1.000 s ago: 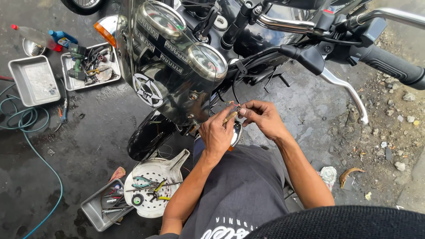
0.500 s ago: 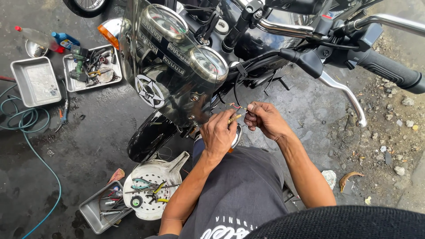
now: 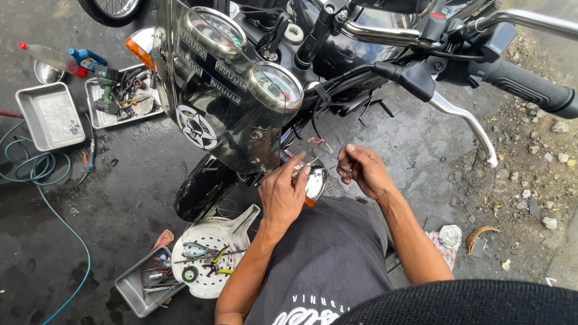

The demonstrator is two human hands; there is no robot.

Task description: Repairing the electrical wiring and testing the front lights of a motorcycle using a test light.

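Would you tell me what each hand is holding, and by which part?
The left hand grips the chrome turn-signal lamp around its housing; the right hand pinches thin wires near their loose ends.

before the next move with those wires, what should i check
1. Left hand steadies the chrome turn signal: ok, fingers rest on its housing.
2. Right hand has the thin wire: cannot tell, fingertips are pinched together but the strand is too small to see.
3. Loose wires under the gauges free of the hands: ok, they hang above both.
4. Pliers close by: ok, they lie on the white cover beside the left forearm.
5. Brake lever away from the right hand: ok, apart.
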